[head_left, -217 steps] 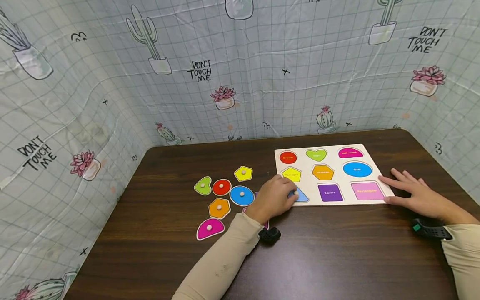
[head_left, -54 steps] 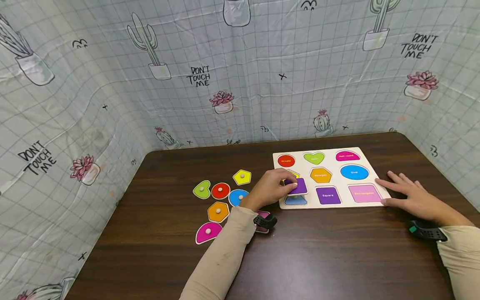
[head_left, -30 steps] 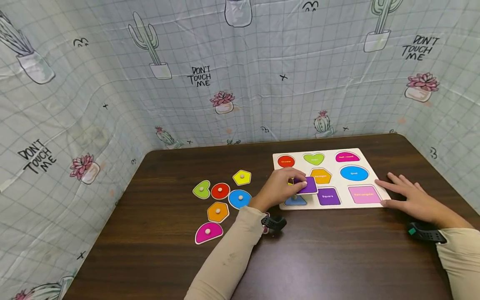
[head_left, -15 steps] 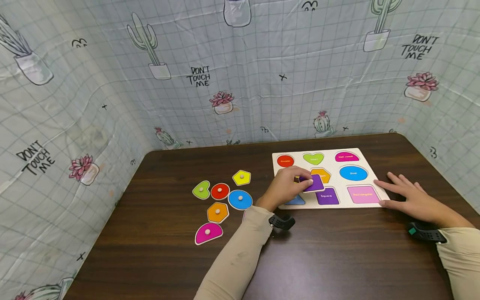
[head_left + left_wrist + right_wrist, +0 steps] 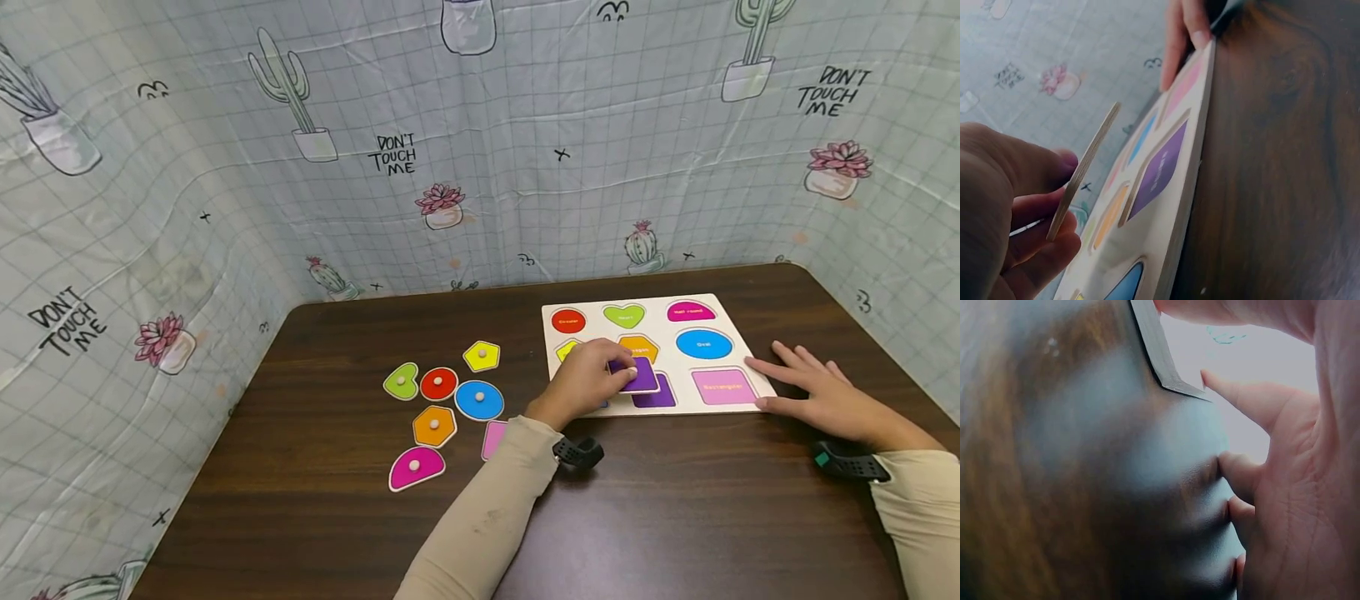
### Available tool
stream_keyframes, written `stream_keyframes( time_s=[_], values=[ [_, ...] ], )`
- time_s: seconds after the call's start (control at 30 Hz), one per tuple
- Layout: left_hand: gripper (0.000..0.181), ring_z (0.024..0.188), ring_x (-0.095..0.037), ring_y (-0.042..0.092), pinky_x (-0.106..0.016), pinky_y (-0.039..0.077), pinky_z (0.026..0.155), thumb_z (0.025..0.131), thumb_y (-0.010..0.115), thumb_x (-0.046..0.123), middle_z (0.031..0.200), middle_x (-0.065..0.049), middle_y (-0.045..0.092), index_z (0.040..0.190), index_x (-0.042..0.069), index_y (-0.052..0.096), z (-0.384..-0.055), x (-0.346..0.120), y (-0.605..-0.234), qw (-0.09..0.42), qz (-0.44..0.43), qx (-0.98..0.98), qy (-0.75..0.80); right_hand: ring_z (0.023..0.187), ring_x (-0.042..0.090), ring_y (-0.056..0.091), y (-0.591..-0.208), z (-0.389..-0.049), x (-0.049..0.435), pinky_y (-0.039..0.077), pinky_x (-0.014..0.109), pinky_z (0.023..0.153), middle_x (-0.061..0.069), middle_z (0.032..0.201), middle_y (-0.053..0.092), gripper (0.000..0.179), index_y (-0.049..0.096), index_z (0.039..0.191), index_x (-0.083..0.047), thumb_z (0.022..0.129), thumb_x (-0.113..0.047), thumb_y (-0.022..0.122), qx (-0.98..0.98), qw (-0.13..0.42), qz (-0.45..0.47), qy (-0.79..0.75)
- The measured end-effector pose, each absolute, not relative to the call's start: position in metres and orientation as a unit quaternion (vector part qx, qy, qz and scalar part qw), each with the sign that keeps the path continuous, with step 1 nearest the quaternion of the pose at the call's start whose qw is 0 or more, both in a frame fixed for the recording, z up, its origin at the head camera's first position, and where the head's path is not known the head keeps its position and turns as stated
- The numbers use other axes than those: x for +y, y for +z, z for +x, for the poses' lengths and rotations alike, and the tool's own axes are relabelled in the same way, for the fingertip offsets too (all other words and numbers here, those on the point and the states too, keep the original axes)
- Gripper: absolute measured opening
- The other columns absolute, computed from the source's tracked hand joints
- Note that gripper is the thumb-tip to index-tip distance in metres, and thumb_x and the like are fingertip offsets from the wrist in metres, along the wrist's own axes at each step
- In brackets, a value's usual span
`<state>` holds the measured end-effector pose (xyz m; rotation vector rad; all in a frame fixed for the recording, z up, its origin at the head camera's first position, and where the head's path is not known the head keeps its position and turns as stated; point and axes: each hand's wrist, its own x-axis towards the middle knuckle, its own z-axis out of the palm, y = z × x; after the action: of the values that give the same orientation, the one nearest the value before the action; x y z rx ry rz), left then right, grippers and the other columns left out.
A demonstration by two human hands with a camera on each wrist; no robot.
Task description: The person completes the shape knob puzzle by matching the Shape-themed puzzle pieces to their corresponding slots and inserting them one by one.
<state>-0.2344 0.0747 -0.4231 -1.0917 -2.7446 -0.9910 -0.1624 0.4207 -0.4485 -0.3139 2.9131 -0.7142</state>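
My left hand [image 5: 585, 379] pinches the knob of a purple square puzzle piece [image 5: 642, 377]. The piece hangs tilted over the white shape board [image 5: 750, 407], partly overlapping the purple "Square" recess [image 5: 660, 396]. Seen edge-on in the left wrist view, the wooden piece [image 5: 1088, 165] sits between thumb and fingers, apart from the board's purple recess [image 5: 1159, 172]. My right hand [image 5: 825, 387] lies with fingers spread at the board's right edge, its thumb and index finger at the border. In the right wrist view, other fingertips [image 5: 1235, 472] rest on the table. My left hand hides most of the blue triangle.
Left of the board lie loose knobbed pieces: a yellow pentagon [image 5: 482, 362], green heart [image 5: 401, 387], red circle [image 5: 438, 392], blue oval [image 5: 468, 408], orange hexagon [image 5: 435, 433] and magenta half-round [image 5: 416, 477]. A pink piece [image 5: 492, 439] is partly under the left sleeve.
Earlier my left hand was at the blue triangle; afterwards it held the purple square above that spot. It has since carried the square rightward over the purple recess. The right hand stays put.
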Motion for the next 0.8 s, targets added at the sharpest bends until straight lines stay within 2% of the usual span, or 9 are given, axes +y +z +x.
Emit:
stream_keyframes(
  time_s=[0.23,0.43,0.8],
  values=[
    [0.015,0.101,-0.003,0.059,-0.012,0.041,0.092,0.095,0.071,0.028,0.102,0.010,0.069,0.101,0.018,0.079,-0.234,0.084,-0.428,0.016,-0.348,-0.895,-0.278,0.142,0.060,-0.010,-0.448,-0.164,0.420,-0.013,0.075,0.105,0.043,0.154,0.010,0.075,0.035,0.152,0.000,0.096,-0.040,0.064,0.964,0.062,-0.104,-0.237],
    [0.016,0.102,-0.002,0.058,-0.011,0.040,0.094,0.095,0.070,0.031,0.105,0.012,0.068,0.105,0.021,0.078,-0.231,0.089,-0.428,0.016,-0.365,-0.904,-0.222,0.142,0.061,-0.009,-0.451,-0.163,0.420,-0.013,0.076,0.105,0.043,0.154,0.010,0.075,0.035,0.152,0.000,0.096,-0.040,0.064,0.965,0.058,-0.105,-0.234],
    [0.017,0.099,0.000,0.056,-0.010,0.040,0.094,0.095,0.070,0.032,0.104,0.013,0.068,0.106,0.022,0.077,-0.232,0.099,-0.432,0.007,-0.367,-0.904,-0.219,0.142,0.060,-0.010,-0.451,-0.164,0.420,-0.014,0.075,0.105,0.043,0.154,0.010,0.075,0.034,0.153,-0.001,0.096,-0.041,0.063,0.966,0.054,-0.100,-0.234]
  ],
)
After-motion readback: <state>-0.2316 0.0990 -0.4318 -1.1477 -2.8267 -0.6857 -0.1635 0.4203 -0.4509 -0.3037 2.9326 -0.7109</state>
